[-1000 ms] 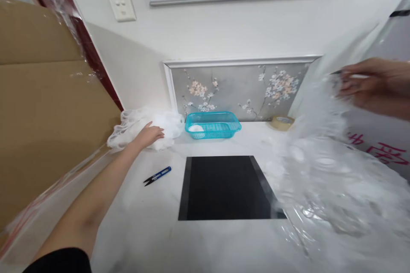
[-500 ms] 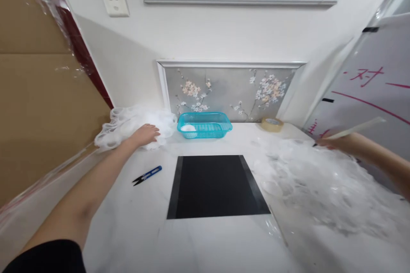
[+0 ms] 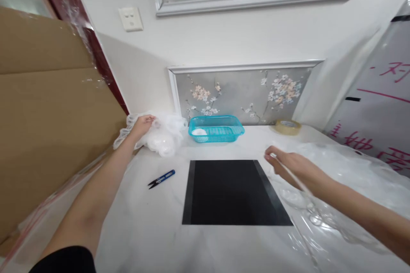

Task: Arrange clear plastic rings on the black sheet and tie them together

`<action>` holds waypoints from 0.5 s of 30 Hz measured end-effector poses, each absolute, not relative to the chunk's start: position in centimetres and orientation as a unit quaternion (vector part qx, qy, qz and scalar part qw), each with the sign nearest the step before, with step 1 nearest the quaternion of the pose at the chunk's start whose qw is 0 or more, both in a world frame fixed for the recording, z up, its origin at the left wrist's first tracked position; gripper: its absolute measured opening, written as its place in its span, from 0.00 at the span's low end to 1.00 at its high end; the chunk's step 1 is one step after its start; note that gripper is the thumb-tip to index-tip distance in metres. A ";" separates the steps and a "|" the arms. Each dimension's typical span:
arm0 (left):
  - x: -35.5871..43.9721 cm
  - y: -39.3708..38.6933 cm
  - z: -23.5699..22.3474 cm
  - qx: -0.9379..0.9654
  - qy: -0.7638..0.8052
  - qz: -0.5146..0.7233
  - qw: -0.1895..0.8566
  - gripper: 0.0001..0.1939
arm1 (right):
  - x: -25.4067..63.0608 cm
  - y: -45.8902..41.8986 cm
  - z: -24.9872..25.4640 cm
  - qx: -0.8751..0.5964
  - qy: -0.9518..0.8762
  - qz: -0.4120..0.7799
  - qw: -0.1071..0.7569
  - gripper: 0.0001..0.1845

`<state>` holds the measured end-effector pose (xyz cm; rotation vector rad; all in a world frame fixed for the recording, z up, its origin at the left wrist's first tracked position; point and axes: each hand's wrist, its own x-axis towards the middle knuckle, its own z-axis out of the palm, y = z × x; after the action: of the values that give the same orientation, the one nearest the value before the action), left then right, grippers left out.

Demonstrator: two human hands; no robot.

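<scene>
My left hand (image 3: 143,125) is on a pile of soft, translucent white loops (image 3: 163,138) at the back left, its fingers pinched on a loop at the top. Over the right side of the table, my right hand (image 3: 283,161) has thumb and fingers closed on a thin white strip (image 3: 293,175), which trails back along the wrist. Below this forearm lies a spread of clear, glossy plastic loops (image 3: 339,160). A black square mat (image 3: 235,192) lies flat between my hands. Blue-handled thread snips (image 3: 162,178) rest left of it, blades pointing left.
A turquoise plastic basket (image 3: 218,137) with a small white item (image 3: 200,133) inside stands against the wall. Right of it lies a roll of tape (image 3: 288,127). Cardboard (image 3: 57,136) borders the left side; a whiteboard with red writing (image 3: 378,102) leans at the right.
My right hand has come left and inward from the far right, with the white strip in it. My left fingers, earlier spread on the pile, are now pinched. The view has shifted slightly.
</scene>
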<state>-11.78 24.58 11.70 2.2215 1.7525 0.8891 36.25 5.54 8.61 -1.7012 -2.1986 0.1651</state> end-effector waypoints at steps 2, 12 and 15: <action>-11.6 23.9 11.7 0.748 0.578 0.307 0.107 0.13 | 32.6 7.8 7.7 -0.542 -0.804 0.135 0.204 0.14; -10.2 20.8 11.6 0.799 0.515 0.271 0.153 0.14 | 9.4 20.6 7.4 -0.442 -0.803 0.193 0.351 0.23; -10.6 20.5 11.4 0.805 0.500 0.272 0.166 0.14 | 6.6 23.0 7.3 -0.446 -0.794 0.194 0.364 0.22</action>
<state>-10.64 20.46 11.44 2.2936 1.4242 0.7733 6.63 23.03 7.34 -1.1473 -2.0434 0.4994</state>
